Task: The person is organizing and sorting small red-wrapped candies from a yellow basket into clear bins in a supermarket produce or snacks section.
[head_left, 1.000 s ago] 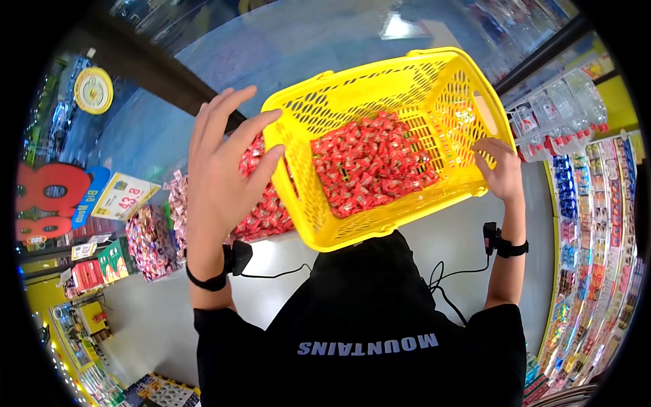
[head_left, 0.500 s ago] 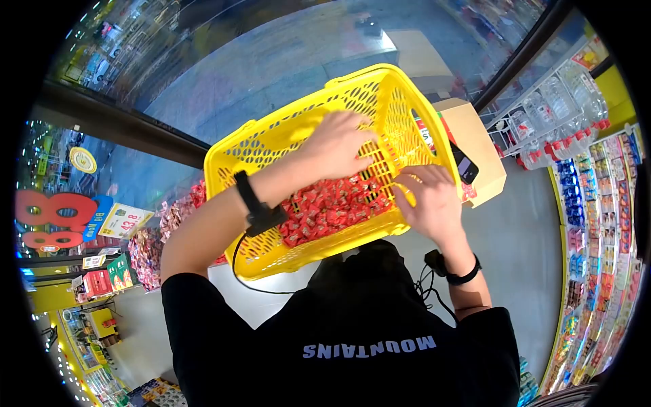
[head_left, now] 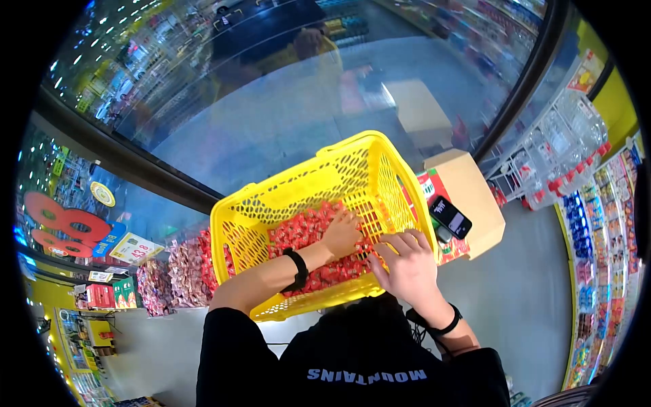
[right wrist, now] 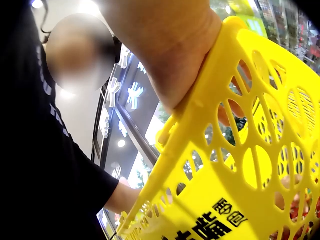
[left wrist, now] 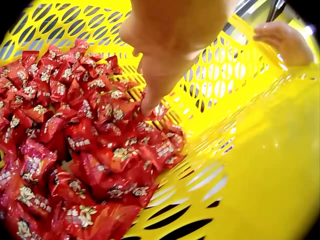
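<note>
A yellow plastic basket [head_left: 291,182] with slotted sides stands before me. Red-wrapped candies [head_left: 298,230] cover much of its bottom. My left hand [head_left: 341,235] reaches down inside the basket. In the left wrist view its fingers [left wrist: 151,95] point down among the candies [left wrist: 85,125], their tips partly hidden. Over the near right corner of the basket lies my right hand [head_left: 412,271], fingers loosely bent over the rim. Through the holes of the basket wall [right wrist: 192,145], the right wrist view shows parts of its fingers [right wrist: 242,75] on the inner side.
Right of the basket, a phone [head_left: 451,217] lies on an open cardboard box [head_left: 475,197]. Bagged sweets [head_left: 186,271] and a price sign [head_left: 135,249] are at the left. A glass pane [head_left: 271,122] rises behind; stocked shelves [head_left: 597,258] line the right.
My left hand has gone from the basket's left rim down onto the candies inside. The right hand has left the end handle for the near right corner. The basket appears lower and farther left.
</note>
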